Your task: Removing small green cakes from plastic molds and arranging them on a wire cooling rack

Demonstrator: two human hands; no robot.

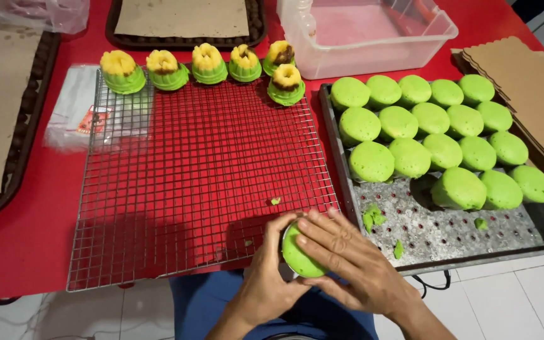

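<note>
A red desk [26, 239] carried everything. On it lay a square wire cooling rack [190, 176], mostly bare, with six turned-out green cakes [208, 64] with yellow tops along its far edge, two of them browned on top. Just beside the rack on the right sat a perforated metal tray [448, 230] holding rows of smooth, domed green cakes in moulds [410, 119]; its near part was bare except for a few green crumbs [373, 216]. A clear plastic tub [373, 38] stood behind the tray, and brown cardboard sheets [530, 94] lay to the right.

At the near edge of the desk, between rack and tray, both hands cupped one green cake [298, 255]. It was bright green, rounded and matte, and only its left side showed. The left hand [266, 283] supported it from below and the side, its grip wrapped around the cake. The right hand [354, 258] lay over the top, fingers [316, 230] spread flat and pressed on it.
</note>
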